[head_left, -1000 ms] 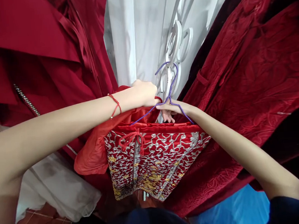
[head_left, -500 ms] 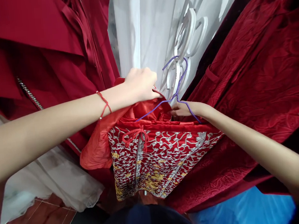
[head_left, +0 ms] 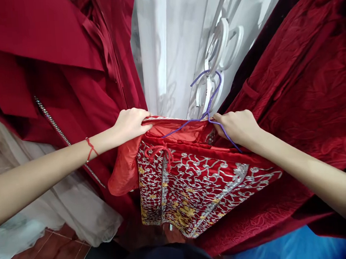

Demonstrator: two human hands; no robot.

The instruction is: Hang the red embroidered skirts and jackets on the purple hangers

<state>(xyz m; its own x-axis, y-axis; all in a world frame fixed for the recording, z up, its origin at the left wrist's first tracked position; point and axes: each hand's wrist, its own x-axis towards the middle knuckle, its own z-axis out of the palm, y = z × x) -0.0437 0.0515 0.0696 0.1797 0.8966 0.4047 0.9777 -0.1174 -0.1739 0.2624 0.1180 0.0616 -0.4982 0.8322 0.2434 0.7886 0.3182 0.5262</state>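
One red embroidered garment (head_left: 190, 196), hanging by its waistband (head_left: 189, 146) from the lower ends of a purple hanger (head_left: 209, 110), hook at white scrollwork (head_left: 208, 88). Left hand (head_left: 132, 126): fingers pinching the red-lined cloth (head_left: 188, 133) behind, left end. Right hand (head_left: 240, 126): fingers curled on its right end, hanger wire crossing before them. Flanking: dark red garment (head_left: 77, 93), left; patterned red garment (head_left: 311, 94), right.

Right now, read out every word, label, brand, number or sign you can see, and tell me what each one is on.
No readable text anywhere in view.
Embroidered red garment: silver and gold patterning, no lettering showing.
Purple hanger: no marking that I can make out.
Small pale object below the garment's hem: too small to tell whether it carries any text.
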